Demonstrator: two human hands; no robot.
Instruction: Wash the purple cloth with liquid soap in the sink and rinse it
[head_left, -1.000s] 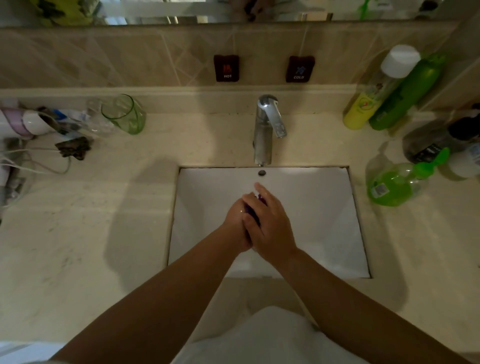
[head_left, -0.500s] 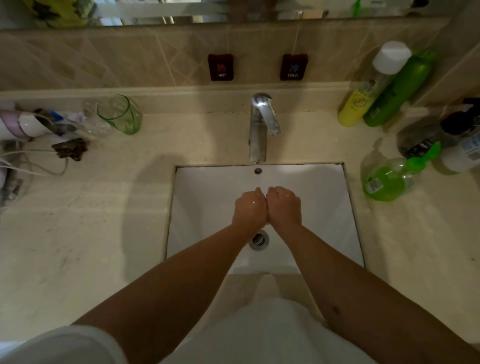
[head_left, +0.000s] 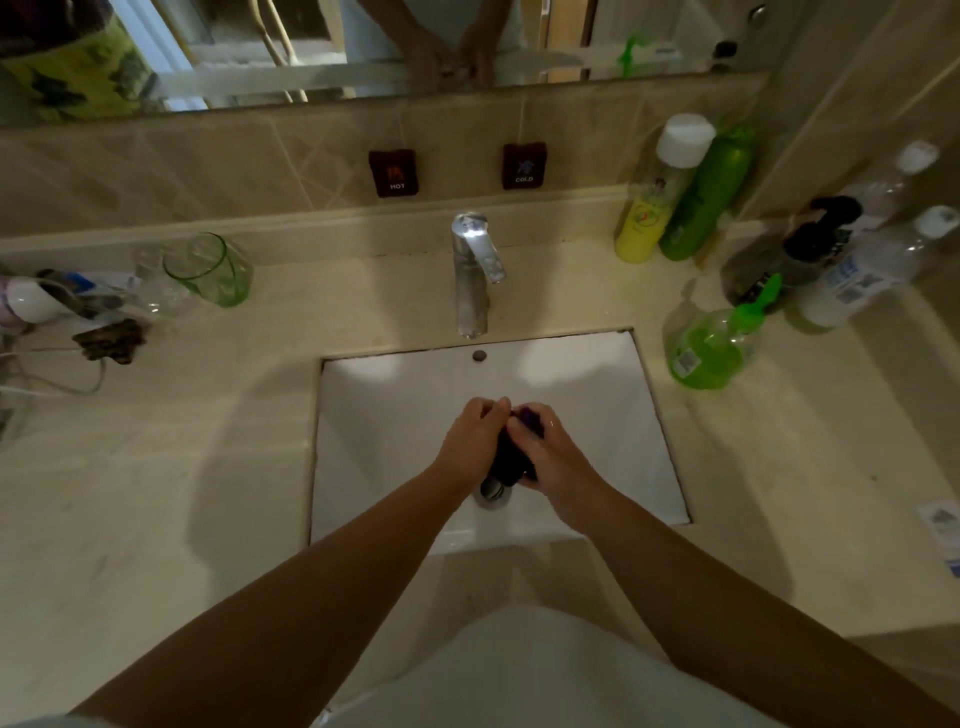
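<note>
Two hands, left (head_left: 470, 444) and right (head_left: 550, 457), grip one purple cloth (head_left: 511, 457) over one sink (head_left: 395, 415).

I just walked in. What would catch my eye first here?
Two hands, the left hand and right hand, gripping a dark purple cloth over the white sink. Then the chrome tap behind them, and the bright green soap bottle on the counter's right.
</note>
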